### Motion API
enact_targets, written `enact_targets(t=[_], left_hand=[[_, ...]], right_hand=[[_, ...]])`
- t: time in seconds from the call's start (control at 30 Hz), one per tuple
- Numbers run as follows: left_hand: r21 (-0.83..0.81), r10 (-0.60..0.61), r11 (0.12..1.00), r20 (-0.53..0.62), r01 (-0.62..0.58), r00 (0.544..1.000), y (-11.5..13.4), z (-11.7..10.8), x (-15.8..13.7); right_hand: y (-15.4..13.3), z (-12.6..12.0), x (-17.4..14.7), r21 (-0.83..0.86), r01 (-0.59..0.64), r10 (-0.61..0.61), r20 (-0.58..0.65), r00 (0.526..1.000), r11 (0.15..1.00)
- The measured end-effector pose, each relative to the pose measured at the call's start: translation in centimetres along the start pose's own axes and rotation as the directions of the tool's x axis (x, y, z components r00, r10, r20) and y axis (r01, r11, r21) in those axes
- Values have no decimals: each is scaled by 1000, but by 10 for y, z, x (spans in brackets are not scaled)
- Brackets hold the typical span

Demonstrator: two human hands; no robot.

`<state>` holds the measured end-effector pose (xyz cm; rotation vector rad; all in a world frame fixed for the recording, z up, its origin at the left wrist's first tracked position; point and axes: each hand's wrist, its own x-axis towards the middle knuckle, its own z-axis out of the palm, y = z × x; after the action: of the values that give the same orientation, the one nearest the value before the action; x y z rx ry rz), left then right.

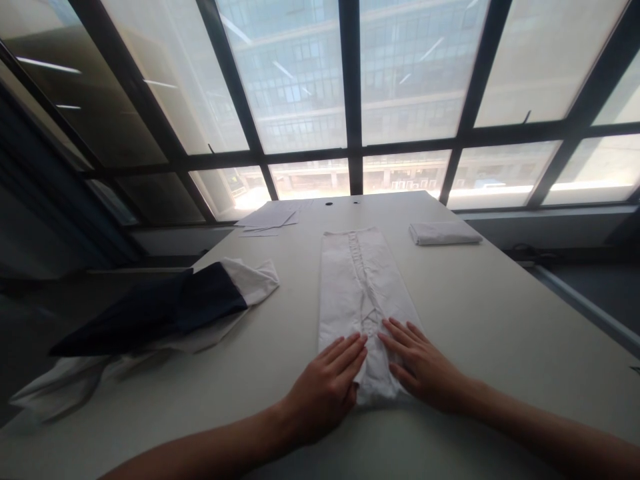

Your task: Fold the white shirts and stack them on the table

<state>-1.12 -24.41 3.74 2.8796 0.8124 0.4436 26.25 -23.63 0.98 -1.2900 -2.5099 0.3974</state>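
A long white cloth (343,287), folded into a strip with a gathered seam down its middle, lies flat in front of me. My left hand (330,377) rests on its near left part, fingers stretched out and close together, thumb partly hidden. On the near right part lies my right hand (417,363), palm down with its fingers spread. The fingertips of both hands come close to the middle seam, where the fabric is wrinkled. Whether the cloth is a garment or a cover I cannot tell.
A dark navy and white pile of cloth (210,300) hangs over the table's left edge. A small folded white cloth (445,233) lies at the far right. Paper sheets (267,217) lie at the far left of the white table (500,320). Beyond stand large windows (295,73).
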Motion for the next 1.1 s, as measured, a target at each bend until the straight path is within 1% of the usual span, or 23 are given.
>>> enact_targets(t=[0.1,0.17,0.23,0.27,0.3,0.33,0.37,0.4,0.43,0.47,0.5,0.57,0.6,0.67,0.77,0.83,0.93,1.1], left_hand=[[-39,14,999,182,-7,983,11,1,-4],[-135,55,991,290,-16,956,14,-10,-4],[-268,115,963,345,-20,932,8,-26,3],[-326,131,945,340,-13,931,0,-34,11],[-367,115,930,317,11,941,-14,-40,21],[-366,49,929,260,51,964,-33,-44,34],[-318,-45,943,155,94,987,-56,-46,50],[-243,-138,960,29,141,990,-82,-45,68],[-175,-204,966,-70,189,976,-112,-42,88],[-132,-266,960,-136,249,954,-142,-39,108],[-93,-342,939,-171,330,924,-173,-35,127],[-9,-495,864,-197,503,846,-229,-29,164],[3,-533,838,-206,546,820,-252,-26,181],[16,-587,796,-221,605,779,-290,-20,209],[31,-646,746,-210,665,734,-329,-7,239],[44,-662,731,-195,681,724,-347,3,253],[59,-660,733,-178,677,730,-368,14,269],[60,-646,752,-135,657,751,-396,18,284]], right_hand=[[-1,0,0,-4,-13,13,-2,1000,1000],[-2,-1,0,-7,-17,17,1,1000,1000],[-2,-2,0,-7,-15,15,7,1000,1000],[-2,-2,0,-6,-10,10,13,1000,1000],[-2,-3,1,-4,-5,5,19,1000,1000],[-2,-3,2,0,-2,2,23,1000,1000],[-1,-3,2,6,2,-2,26,1000,1000],[0,-3,3,11,5,-5,26,1000,1000],[0,-3,4,15,7,-7,26,1000,1000],[1,-3,4,18,8,-9,26,1000,1000],[1,-2,4,19,10,-11,27,1000,1000],[1,-2,4,18,14,-14,30,999,1000],[0,-2,3,17,16,-17,30,999,1000],[0,-2,2,15,25,-25,26,999,1000],[0,-2,2,3,50,-50,23,998,999],[2,0,3,-14,75,-74,30,997,997],[9,6,5,-55,124,-123,25,992,991],[18,21,6,-154,205,-220,-82,972,966]])
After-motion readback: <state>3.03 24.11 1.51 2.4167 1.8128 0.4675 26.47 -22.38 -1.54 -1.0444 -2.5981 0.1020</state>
